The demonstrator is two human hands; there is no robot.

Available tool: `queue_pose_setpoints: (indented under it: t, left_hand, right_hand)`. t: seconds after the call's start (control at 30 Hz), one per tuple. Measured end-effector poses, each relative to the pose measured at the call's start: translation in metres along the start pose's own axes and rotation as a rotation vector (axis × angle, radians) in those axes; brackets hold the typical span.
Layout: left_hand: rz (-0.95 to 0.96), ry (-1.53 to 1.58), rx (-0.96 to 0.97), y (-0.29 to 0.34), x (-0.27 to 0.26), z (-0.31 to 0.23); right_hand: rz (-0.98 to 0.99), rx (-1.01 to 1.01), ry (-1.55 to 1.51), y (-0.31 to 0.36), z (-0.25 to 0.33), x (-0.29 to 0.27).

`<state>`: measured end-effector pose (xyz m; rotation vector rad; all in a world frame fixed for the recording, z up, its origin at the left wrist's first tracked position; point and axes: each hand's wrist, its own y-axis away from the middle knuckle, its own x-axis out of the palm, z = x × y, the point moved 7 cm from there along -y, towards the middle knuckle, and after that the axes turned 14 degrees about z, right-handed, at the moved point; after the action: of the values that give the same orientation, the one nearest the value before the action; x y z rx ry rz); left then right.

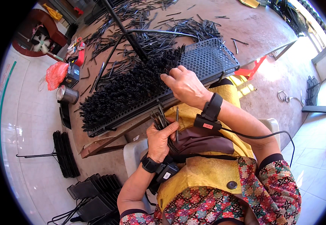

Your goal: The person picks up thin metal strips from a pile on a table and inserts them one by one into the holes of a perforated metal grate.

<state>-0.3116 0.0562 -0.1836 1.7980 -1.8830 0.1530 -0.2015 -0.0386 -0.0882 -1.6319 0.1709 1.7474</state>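
A long black perforated panel (209, 56) lies slantwise along the near edge of the table. Short black strips stand upright in dense tufts (127, 88) over its left and middle parts; bare holes show at the right end. My right hand (185, 85) is at the right border of the tufts, fingers bent and pinched together, their tips partly hidden. Closer to my lap, my left hand (159, 140) is closed around a bundle of thin dark strips (162, 119). One strip (177, 123) sticks up apart beside its thumb.
Loose dark strips (144, 41) lie scattered over the table (252, 26). A black pole (125, 30) rises behind the tufts. A metal can (67, 94) and red bag (57, 75) sit at left. Finished-looking black brush pieces (65, 153) and black panels (95, 195) stand lower left.
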Motion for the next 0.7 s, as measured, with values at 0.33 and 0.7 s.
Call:
queue_pose_setpoints:
  t: [0.33, 0.7]
  left_hand:
    - [0.038, -0.004, 0.040, -0.004, 0.000, 0.003]
    - [0.097, -0.125, -0.049, -0.004, 0.010, 0.008]
  right_hand:
    - [-0.113, -0.120, -0.370, 0.041, 0.042, -0.011]
    - [-0.355, 0.182, -0.585, 0.055, 0.003, -0.030]
